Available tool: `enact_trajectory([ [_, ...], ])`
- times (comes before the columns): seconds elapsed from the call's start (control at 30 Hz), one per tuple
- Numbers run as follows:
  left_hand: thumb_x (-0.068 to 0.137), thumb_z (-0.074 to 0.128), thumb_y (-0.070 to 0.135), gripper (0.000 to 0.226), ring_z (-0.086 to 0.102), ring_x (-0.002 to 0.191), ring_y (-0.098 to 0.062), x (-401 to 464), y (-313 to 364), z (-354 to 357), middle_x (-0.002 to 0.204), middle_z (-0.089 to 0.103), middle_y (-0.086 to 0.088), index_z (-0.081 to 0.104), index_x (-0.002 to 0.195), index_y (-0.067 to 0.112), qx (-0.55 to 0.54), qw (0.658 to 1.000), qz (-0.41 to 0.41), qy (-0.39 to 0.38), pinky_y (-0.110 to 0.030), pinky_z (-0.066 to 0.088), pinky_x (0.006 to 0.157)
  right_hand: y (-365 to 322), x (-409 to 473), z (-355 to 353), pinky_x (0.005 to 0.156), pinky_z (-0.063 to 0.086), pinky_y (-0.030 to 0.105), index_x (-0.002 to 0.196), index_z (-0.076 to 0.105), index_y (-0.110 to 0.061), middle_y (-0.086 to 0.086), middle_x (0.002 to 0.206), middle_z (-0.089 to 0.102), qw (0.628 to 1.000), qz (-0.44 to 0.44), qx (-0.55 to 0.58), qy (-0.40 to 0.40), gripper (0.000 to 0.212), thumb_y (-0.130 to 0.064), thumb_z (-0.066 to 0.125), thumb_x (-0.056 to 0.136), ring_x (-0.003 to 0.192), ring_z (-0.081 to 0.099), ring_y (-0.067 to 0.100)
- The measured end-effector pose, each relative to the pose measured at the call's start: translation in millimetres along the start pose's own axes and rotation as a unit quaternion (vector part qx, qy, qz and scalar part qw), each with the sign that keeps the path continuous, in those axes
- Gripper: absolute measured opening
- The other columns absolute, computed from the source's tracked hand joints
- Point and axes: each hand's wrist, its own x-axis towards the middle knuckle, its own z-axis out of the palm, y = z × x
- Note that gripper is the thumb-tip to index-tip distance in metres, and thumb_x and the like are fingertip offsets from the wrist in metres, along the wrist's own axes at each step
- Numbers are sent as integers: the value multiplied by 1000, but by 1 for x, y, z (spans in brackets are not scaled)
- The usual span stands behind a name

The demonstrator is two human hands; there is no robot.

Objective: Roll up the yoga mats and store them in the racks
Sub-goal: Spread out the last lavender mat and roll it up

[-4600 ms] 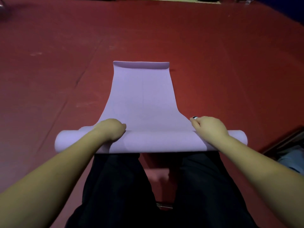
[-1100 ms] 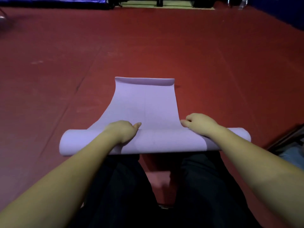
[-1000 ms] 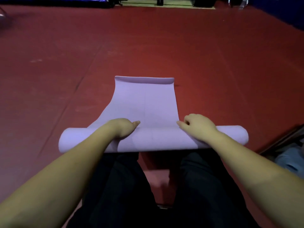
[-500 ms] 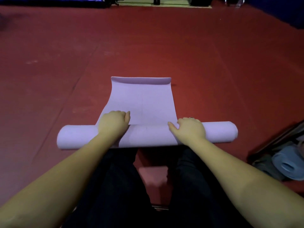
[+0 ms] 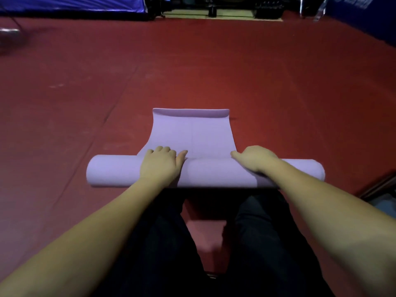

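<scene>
Lilac yoga mat (image 5: 192,133) half rolled on red floor (image 5: 278,82), both hands on roll.

Left hand (image 5: 159,163) & right hand (image 5: 256,159) palms down atop roll, fingers curled over front edge, pressing; grip on nothing else. Unrolled stretch ahead, far end curled up. Dark trousers (image 5: 160,243) just behind roll. Blue padding (image 5: 64,5) at far wall; blurred grey object (image 5: 385,205) at right edge. Vs 0.5 s ago: right hand shifted rightward, flat stretch similar.
</scene>
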Motion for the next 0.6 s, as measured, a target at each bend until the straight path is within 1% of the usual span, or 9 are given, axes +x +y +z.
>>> enact_trajectory([
  [0.03,102,28,44,53,61,91,-35,3,3,-6,90,67,-10,71,104,13,16,1000,3,5,-40,39,73,3,-2,-7,88,41,37,128,61,-8,18,136,56,1000,3,13,-26,70,-61,29,95,119,55,33],
  [0.07,104,24,45,55,59,97,-34,8,5,-7,98,68,-9,69,105,14,19,1000,-9,2,-40,38,77,7,-4,-12,93,39,37,132,58,-9,17,142,53,998,8,27,-59,69,-59,30,95,124,52,32],
  [0.17,104,15,52,66,59,100,-32,10,14,-11,105,67,-11,67,93,13,-53,992,-58,-97,-40,41,89,15,-9,-13,93,34,34,135,56,-15,10,147,48,986,12,61,-154,60,-54,34,96,127,49,26],
  [0.27,103,15,54,67,59,109,-33,4,17,4,117,66,-12,67,106,13,-68,985,-74,-142,-40,43,96,13,-14,3,97,36,34,131,58,-16,9,144,51,984,7,58,-169,56,-54,35,97,125,50,27],
  [0.33,103,16,54,66,58,112,-33,4,13,11,122,64,-12,67,111,13,-75,978,-91,-174,-40,43,97,13,-9,14,95,43,38,105,65,-21,6,127,59,994,-35,30,-94,46,-55,36,96,112,54,28],
  [0.37,102,17,55,66,57,114,-33,7,11,13,124,64,-13,66,114,12,-86,972,-101,-192,-41,43,98,13,-8,18,87,45,39,90,63,-21,3,113,59,997,-52,25,-47,42,-54,37,97,104,55,27],
  [0.43,102,20,56,66,55,118,-33,14,8,12,131,60,-14,64,120,10,-109,961,-115,-228,-41,41,101,12,-9,23,71,39,36,74,53,-19,2,93,52,996,-71,30,46,41,-47,38,100,93,56,30],
  [0.5,103,22,54,65,50,126,-34,25,7,8,141,54,-16,58,131,7,-124,950,-122,-261,-41,37,106,8,-18,26,67,35,36,70,47,-19,6,88,54,990,-76,23,118,42,-44,36,101,87,56,32],
  [0.6,105,27,49,61,38,140,-32,39,6,5,154,40,-14,47,144,6,-141,935,-113,-305,-39,27,114,3,-34,40,75,40,40,76,52,-17,10,90,61,981,-78,1,175,43,-50,37,98,92,56,33],
])
